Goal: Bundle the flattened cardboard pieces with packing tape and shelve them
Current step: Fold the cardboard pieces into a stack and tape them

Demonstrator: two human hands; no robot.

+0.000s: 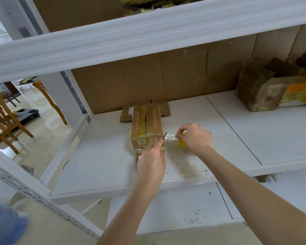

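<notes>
A brown bundle of flattened cardboard [146, 124] lies on the white middle shelf [210, 144], with yellowish tape along its top and near end. My left hand [151, 160] holds the bundle's near right corner, fingers pinching the tape end there. My right hand [194, 137] grips a yellow tape roll [182, 143], mostly hidden under the palm. A short clear strip of tape [170, 136] stretches between roll and bundle. A flat cardboard piece [163, 107] lies behind the bundle against the back wall.
Taped, crumpled cardboard bundles [265, 89] sit at the shelf's back right. A white upper shelf beam [148, 34] hangs overhead. The shelf post [74, 96] stands left, wooden chairs [5, 114] beyond it. A lower shelf [184, 206] shows below.
</notes>
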